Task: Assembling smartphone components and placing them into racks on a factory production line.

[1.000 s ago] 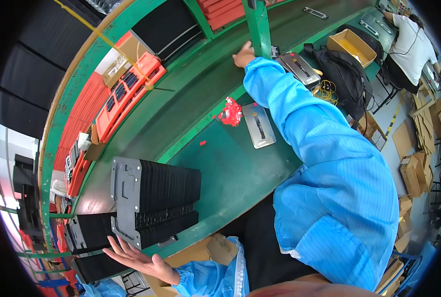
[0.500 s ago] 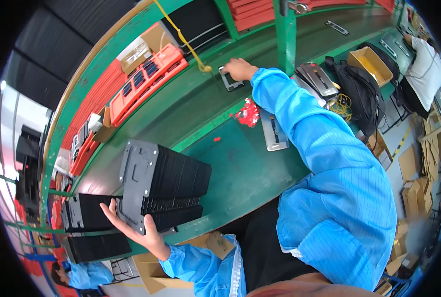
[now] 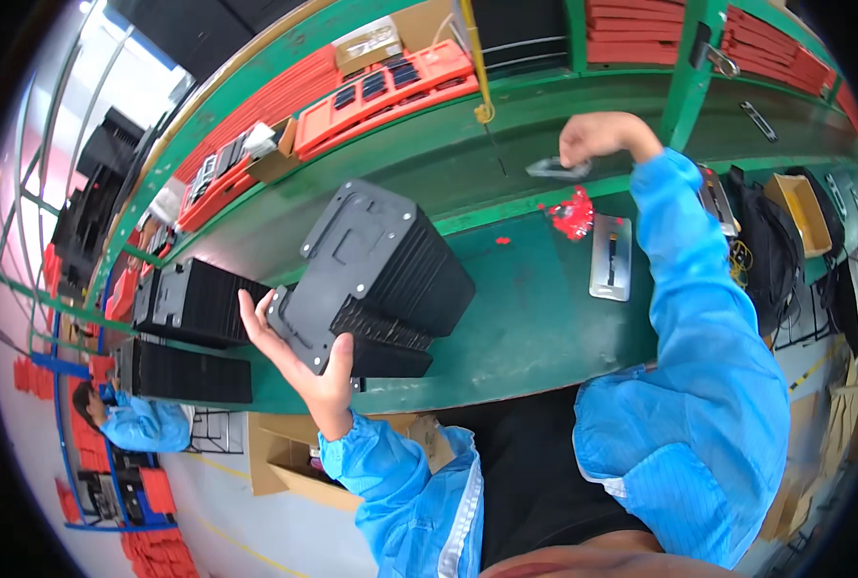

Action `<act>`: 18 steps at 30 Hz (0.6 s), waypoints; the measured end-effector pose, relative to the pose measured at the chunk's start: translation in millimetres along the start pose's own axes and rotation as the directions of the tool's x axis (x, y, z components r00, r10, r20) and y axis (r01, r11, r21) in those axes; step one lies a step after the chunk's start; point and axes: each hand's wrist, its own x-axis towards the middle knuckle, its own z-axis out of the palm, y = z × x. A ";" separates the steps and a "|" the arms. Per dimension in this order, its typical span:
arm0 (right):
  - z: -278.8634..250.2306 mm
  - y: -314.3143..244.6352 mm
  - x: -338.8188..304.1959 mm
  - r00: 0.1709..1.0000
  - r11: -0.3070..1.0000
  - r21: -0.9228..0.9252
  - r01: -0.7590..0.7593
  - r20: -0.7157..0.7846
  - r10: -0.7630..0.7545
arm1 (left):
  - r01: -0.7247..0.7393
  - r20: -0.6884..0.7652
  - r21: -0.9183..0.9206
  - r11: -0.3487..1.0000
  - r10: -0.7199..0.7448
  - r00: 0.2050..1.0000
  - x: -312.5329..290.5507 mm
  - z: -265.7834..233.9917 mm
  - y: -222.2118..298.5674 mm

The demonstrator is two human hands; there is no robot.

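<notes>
My left hand (image 3: 308, 376) grips the near end of a stack of black plastic panels (image 3: 371, 260), thumb on one side and fingers spread on the other. The stack stands tilted on the green bench. At the back of the bench my right hand (image 3: 602, 140) is closed on a thin, light-edged rectangular frame (image 3: 557, 170). The frame is seen nearly edge-on and blurred, and the fingertips are partly hidden. A pile of small red pieces (image 3: 573, 214) lies below that hand. Beside the pile is a silver plate with a dark slot (image 3: 611, 258).
More black panel stacks (image 3: 193, 301) stand at the left end of the green bench (image 3: 515, 328). Orange trays (image 3: 381, 101) sit along the back shelf. A yellow cord (image 3: 477, 58) hangs over the bench. Black bags (image 3: 761, 260) and an open carton (image 3: 800, 212) are at the right.
The view has turned, shifting the scene. The frame in my right hand has gone from showing its face to nearly edge-on. My left hand stays on the black stack.
</notes>
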 end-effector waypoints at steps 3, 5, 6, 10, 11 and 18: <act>5.9 -110.8 -58.7 0.927 0.909 0.273 0.315 0.119 -0.356 | -0.008 0.004 -0.031 0.999 0.009 1.000 5.1 11.5 -0.7; 15.6 -184.6 -62.0 0.851 0.845 0.143 0.516 0.029 -0.525 | -0.011 0.003 -0.063 0.998 0.011 1.000 3.4 7.6 -1.0; 19.4 -218.1 -58.2 0.831 0.830 0.031 0.557 -0.046 -0.555 | -0.004 -0.003 -0.055 0.998 0.004 1.000 3.7 5.8 -2.2; 52.1 -290.3 3.0 0.738 0.825 -0.227 0.517 -0.371 -0.564 | -0.014 -0.020 -0.092 0.996 0.012 1.000 2.5 7.1 -3.1; 64.9 -297.4 19.4 0.676 0.813 -0.432 0.391 -0.464 -0.572 | -0.003 -0.018 -0.080 0.997 0.002 1.000 1.8 6.1 1.1; 84.8 -326.8 8.2 0.727 0.791 -0.520 0.323 -0.399 -0.559 | 0.006 0.002 -0.054 0.999 -0.006 1.000 3.8 3.3 -1.0</act>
